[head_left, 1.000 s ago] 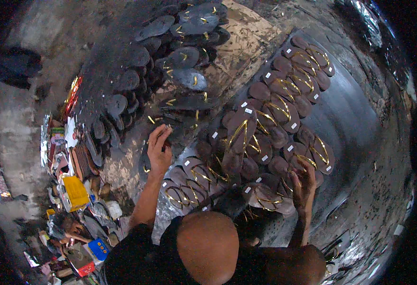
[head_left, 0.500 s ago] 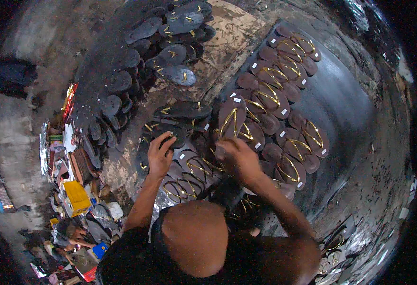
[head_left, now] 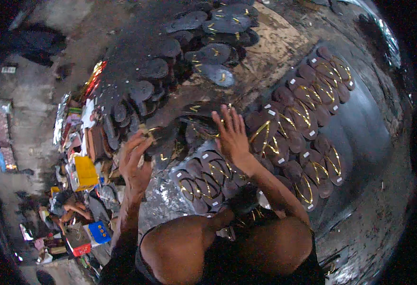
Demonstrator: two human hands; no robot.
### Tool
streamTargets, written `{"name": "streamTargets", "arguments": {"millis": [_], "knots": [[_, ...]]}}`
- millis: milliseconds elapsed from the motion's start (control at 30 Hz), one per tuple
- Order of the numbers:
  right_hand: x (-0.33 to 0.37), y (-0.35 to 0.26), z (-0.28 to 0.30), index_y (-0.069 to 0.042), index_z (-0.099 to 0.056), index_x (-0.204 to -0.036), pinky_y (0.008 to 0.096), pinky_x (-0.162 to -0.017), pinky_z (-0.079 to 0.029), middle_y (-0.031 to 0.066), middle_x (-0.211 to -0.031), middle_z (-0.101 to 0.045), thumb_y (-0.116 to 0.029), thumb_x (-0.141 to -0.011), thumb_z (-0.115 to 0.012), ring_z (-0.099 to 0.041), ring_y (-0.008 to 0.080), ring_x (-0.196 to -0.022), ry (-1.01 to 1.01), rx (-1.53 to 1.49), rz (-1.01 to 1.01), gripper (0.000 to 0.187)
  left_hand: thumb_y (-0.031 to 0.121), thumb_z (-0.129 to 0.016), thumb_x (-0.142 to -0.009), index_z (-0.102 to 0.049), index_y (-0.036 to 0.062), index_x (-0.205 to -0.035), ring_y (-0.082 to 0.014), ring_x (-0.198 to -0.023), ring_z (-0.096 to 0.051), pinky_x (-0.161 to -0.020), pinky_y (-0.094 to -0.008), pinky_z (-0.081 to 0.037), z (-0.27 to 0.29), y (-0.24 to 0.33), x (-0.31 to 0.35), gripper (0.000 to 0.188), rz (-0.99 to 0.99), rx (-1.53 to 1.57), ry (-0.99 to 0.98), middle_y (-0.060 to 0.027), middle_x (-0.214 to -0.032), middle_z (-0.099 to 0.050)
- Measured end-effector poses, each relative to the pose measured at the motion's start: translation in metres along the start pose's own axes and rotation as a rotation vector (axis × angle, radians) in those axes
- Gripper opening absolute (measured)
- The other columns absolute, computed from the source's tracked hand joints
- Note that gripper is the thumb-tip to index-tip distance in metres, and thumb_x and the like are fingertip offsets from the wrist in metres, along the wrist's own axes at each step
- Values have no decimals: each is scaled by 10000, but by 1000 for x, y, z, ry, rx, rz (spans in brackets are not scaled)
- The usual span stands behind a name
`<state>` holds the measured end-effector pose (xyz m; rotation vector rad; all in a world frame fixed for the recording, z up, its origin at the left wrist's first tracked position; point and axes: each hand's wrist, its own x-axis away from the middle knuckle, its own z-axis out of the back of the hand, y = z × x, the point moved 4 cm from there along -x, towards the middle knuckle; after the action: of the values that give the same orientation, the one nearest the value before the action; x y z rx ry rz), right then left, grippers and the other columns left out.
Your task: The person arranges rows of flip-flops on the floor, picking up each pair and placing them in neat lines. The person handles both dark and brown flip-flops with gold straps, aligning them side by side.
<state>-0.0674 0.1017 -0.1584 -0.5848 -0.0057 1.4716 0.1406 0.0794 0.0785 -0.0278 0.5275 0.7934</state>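
My right hand (head_left: 233,138) is stretched out with its fingers apart, over dark flip-flop soles (head_left: 196,124) that have short gold strap ends sticking up. My left hand (head_left: 136,164) hovers left of these soles, its fingers loosely bent and the thumb apart. At its fingertips is a small tan and gold piece (head_left: 147,133); whether they touch it is unclear. Right of my right hand lies a brown flip-flop (head_left: 261,130) with a gold V-shaped strap and a white label. More strapped flip-flops (head_left: 206,178) lie between my arms.
Brown gold-strapped flip-flops (head_left: 308,111) overlap in rows on a dark sheet (head_left: 365,123) at right. Black soles (head_left: 165,47) are heaped at the far left and middle, beside a tan board (head_left: 282,35). A yellow box (head_left: 84,173), a blue box (head_left: 98,232) and clutter stand at left.
My right hand has let go of a brown flip-flop, which now lies with the others, and has opened over the dark soles. My left hand has moved left. The view has shifted.
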Motion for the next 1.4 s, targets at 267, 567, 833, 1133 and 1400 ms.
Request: {"name": "streamTargets", "arguments": {"millis": [267, 567, 833, 1133, 1400], "knots": [[46, 56, 210, -151, -529, -1438, 495, -1083, -470, 133, -1420, -527, -158, -766, -756, -529, 370, -1302, 342, -548, -139, 709, -209, -661, -649, -714, 110, -1157, -329, -1125, -684, -899, -387, -594, -56, 127, -72, 602, -384, 435, -312, -118, -1189, -636], [161, 116, 298, -76, -701, -1211, 423, -1056, -479, 91, -1271, -678, -213, -856, -755, -595, 235, -1255, 431, -781, -328, 384, -5, -715, -880, -657, 51, -1213, -251, -952, -679, -838, -351, -554, -130, 284, -91, 342, -791, 997, -384, -134, -1134, -653], [239, 120, 245, -4, -469, -1477, 388, -1145, -414, 130, -1448, -565, -31, -901, -760, -522, 234, -1347, 478, -1291, -808, 646, 105, -685, -979, -559, 53, -1370, -152, -1081, -607, -917, -285, -497, -216, 326, -93, 414, 129, 1326, -961, -69, -1180, -649], [230, 135, 245, -22, -457, -1471, 364, -1053, -480, 108, -1295, -655, -105, -950, -745, -597, 197, -1216, 487, -1364, -853, 602, 179, -789, -908, -648, 7, -1260, -170, -1067, -661, -949, -328, -530, -209, 297, -8, 417, 215, 1266, -1223, -73, -1148, -722], [239, 112, 226, -8, -676, -1194, 296, -934, -516, 45, -1116, -723, -138, -970, -721, -650, 128, -1024, 619, -1206, -982, 262, 154, -806, -894, -646, -23, -1190, -151, -968, -685, -883, -309, -558, -218, 297, 4, 380, 423, 1382, -1057, -67, -1074, -730]]}}
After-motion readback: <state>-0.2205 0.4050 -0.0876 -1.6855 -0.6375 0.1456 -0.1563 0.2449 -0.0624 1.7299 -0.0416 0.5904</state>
